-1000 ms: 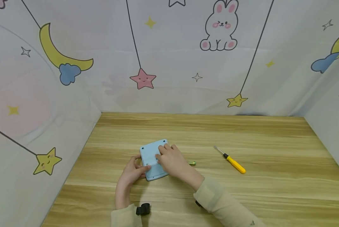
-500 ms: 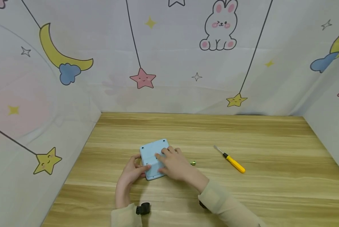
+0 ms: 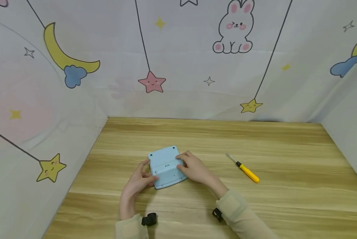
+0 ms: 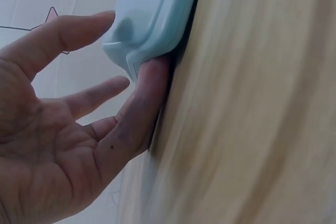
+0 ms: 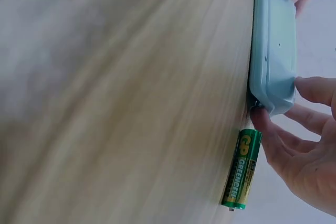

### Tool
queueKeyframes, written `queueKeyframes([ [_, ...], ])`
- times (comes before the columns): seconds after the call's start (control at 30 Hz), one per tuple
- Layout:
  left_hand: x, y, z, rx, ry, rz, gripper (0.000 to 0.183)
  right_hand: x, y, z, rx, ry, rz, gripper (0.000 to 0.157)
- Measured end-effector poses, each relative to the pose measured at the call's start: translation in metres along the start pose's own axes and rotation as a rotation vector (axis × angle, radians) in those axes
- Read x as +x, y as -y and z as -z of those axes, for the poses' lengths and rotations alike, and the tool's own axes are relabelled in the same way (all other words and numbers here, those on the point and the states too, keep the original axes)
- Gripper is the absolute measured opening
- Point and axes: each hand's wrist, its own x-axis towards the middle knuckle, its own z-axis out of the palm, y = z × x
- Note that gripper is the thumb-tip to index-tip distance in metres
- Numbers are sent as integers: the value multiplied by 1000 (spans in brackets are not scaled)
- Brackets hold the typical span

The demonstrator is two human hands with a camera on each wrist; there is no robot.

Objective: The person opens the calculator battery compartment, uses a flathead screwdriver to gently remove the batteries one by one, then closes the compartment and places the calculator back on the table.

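A light-blue device that looks like a calculator (image 3: 164, 158) lies back side up on the wooden table, small dark dots near its corners. My left hand (image 3: 138, 181) holds its left edge, thumb on the back; in the left wrist view, one finger (image 4: 144, 95) is tucked under the rim. On the opposite edge, my right hand (image 3: 196, 168) grips it with the thumb over the back and fingers at the side. Close to the right hand's fingers, a green GP battery (image 5: 242, 170) lies on the table in the right wrist view; the hand hides it in the head view.
A screwdriver (image 3: 247, 172) with a yellow handle lies to the right, its tip pointing to the far left. Behind the wooden table (image 3: 256, 142) hangs a white cloth (image 3: 178, 56) printed with stars and a rabbit. Black camera mounts (image 3: 149, 219) sit at both wrists.
My right hand has moved from the middle of the calculator's back to its right edge, uncovering a small mark there. The left hand has stayed at the left edge.
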Motion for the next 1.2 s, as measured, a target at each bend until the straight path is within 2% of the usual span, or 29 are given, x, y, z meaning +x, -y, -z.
queueKeyframes([
  [0.13,-1,-1,2,8,20,-8,78,2,-1,-1,41,28,-47,40],
  [0.33,0,0,1,-49,46,-18,65,4,-3,2,131,61,-65,39],
  [0.73,3,3,-3,-43,2,10,68,11,-7,8,268,155,-118,40],
  [1.03,0,-1,-3,-23,9,-45,67,11,-13,9,331,155,-148,39],
  [1.2,-1,-4,-1,-8,5,-39,64,10,-14,11,395,143,-181,36],
])
